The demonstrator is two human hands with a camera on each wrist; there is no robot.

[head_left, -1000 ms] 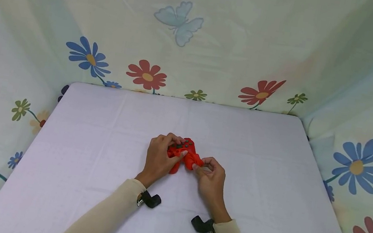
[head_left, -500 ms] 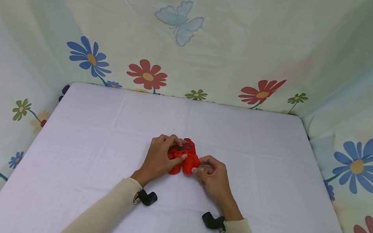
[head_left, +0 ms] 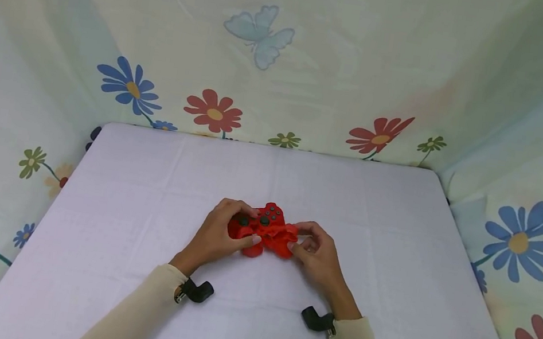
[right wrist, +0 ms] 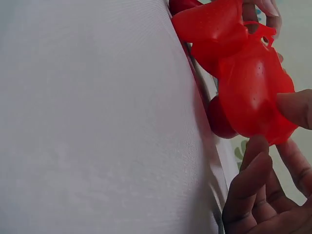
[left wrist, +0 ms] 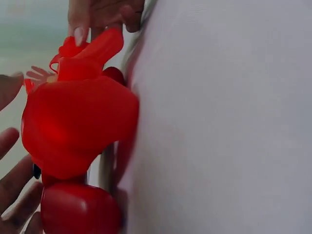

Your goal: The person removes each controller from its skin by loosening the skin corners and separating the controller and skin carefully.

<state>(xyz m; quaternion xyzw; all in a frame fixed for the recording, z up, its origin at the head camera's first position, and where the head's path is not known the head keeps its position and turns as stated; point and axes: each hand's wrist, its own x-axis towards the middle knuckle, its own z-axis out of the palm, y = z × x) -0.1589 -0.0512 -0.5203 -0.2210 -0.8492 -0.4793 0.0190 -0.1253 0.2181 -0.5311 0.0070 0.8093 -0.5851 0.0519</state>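
A dark red game controller (head_left: 272, 211) with dark sticks and buttons is at the middle of the table, with a bright red, rubbery controller cover (head_left: 278, 242) bunched at its near side. My left hand (head_left: 214, 234) holds the controller's left part, fingertips on its top and thumb at the near side. On the right, my right hand (head_left: 320, 257) pinches the cover's edge between thumb and fingers. In the left wrist view the cover (left wrist: 80, 122) stands loose above a bare controller grip (left wrist: 80, 209). The right wrist view shows the cover's rounded pocket (right wrist: 253, 92) beside another bare grip (right wrist: 222, 119).
A white cloth covers the table (head_left: 145, 175). Behind it and at both sides hangs a pale curtain (head_left: 329, 56) printed with flowers and a butterfly. Black wrist cameras (head_left: 199, 291) sit at both beige sleeves.
My left hand has shifted left and nearer, showing more of the controller. The cover looks more bunched and spread toward the right hand, which has moved slightly right.
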